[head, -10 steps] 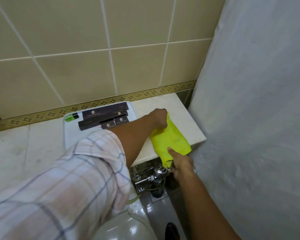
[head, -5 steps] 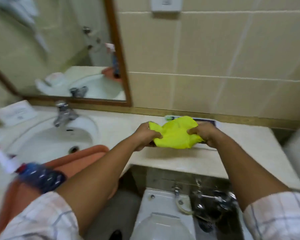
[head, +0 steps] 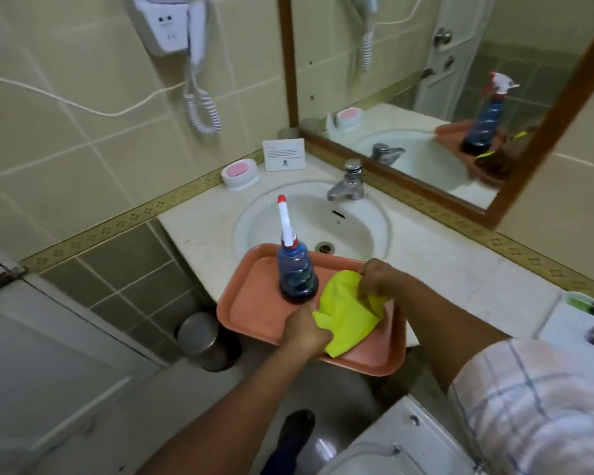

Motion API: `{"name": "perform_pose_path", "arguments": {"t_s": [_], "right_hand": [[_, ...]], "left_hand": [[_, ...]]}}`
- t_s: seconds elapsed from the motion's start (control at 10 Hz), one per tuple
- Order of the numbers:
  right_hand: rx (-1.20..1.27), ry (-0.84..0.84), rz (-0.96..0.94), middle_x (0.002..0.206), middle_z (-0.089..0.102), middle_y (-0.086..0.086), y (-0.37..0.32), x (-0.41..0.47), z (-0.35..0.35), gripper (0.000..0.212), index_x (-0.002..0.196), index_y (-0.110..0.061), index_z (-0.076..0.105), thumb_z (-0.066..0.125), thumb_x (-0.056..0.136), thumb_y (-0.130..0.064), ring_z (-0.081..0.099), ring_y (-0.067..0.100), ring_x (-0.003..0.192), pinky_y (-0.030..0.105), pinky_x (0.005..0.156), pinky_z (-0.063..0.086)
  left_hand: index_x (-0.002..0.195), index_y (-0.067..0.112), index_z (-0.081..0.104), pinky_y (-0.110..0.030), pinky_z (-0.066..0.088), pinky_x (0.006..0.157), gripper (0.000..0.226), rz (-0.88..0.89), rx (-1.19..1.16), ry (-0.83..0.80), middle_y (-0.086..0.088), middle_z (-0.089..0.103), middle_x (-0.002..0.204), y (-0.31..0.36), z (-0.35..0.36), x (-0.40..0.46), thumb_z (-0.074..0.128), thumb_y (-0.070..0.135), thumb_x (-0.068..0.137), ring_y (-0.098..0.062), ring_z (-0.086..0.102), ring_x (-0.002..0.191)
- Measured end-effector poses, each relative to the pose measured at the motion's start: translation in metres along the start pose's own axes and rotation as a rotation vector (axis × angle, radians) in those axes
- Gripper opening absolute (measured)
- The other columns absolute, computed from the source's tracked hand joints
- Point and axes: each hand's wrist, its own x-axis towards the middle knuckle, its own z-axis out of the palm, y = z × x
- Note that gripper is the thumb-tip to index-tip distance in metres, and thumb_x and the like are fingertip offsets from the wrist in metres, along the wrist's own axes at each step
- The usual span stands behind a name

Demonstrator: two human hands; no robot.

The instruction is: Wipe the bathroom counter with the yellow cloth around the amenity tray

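We hold the yellow cloth in both hands over the near right part of the orange tray, which sits half on the counter and half over its front edge, just in front of the sink. Our left hand is curled closed around the cloth's near left corner; our right hand pinches its far right edge with the fingers drawn together. The cloth looks light, soft and limp, so it should bunch and sag wherever it is not supported; we judge it handles best gathered into a pad under a flat palm, rather than gripped by its corners. A blue spray bottle stands upright on the tray just left of the cloth, tall and likely easy to topple with a careless sweep. The white amenity tray lies well to the right of the orange tray, at the frame's edge, its contents blurred. Beyond the sink stand a tap, a soap dish and a small card, all obstacles to wiping there.
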Motion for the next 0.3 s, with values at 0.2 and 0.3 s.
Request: {"name": "perform_pose_path", "arguments": {"t_s": [0.2,0.3], "right_hand": [[0.051,0.081,0.006,0.112,0.068,0.015,0.017,0.0,0.011,0.033,0.105,-0.007,0.069,0.072,0.075,-0.022,0.063,0.029,0.107,0.029,0.079,0.048],[0.185,0.18,-0.063,0.122,0.066,0.012,0.025,-0.009,0.016,0.053,0.122,-0.013,0.062,0.075,0.074,-0.031,0.06,0.027,0.114,0.033,0.091,0.049]], "left_hand": [[0.123,0.009,0.05,-0.04,0.051,0.087,0.052,0.241,0.755,-0.06,-0.015,0.054,0.123,0.038,0.012,0.006,0.067,0.022,0.075,-0.033,0.058,0.11],[0.125,0.016,0.052,-0.045,0.051,0.084,0.057,0.279,1.092,-0.122,-0.007,0.057,0.122,0.068,0.017,0.007,0.064,0.037,0.073,-0.031,0.057,0.111]]}}
